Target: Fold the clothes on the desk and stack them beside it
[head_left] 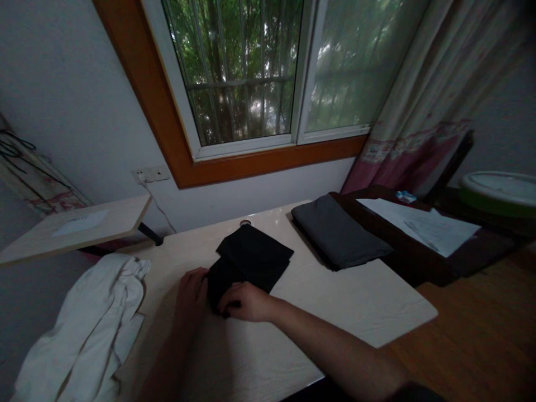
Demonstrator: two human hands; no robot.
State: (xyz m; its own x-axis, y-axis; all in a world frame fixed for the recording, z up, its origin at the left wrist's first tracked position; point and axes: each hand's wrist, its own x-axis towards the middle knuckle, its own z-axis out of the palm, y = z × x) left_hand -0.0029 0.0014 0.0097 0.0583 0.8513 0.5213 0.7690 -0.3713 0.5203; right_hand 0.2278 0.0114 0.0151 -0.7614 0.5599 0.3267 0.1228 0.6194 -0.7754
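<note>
A piece of black cloth, folded into layers, lies on the pale wooden table. At its near edge, my right hand has its fingers curled and closed on the fabric. My left hand rests along the cloth's left side, its fingers extended and their tips at the edge. A folded dark grey garment sits to the right on the same table, apart from both hands.
White crumpled clothing hangs over the table's left side. A small raised shelf stands at the back left. Beyond the table's right side, a dark surface holds a paper sheet and a green-sided round container.
</note>
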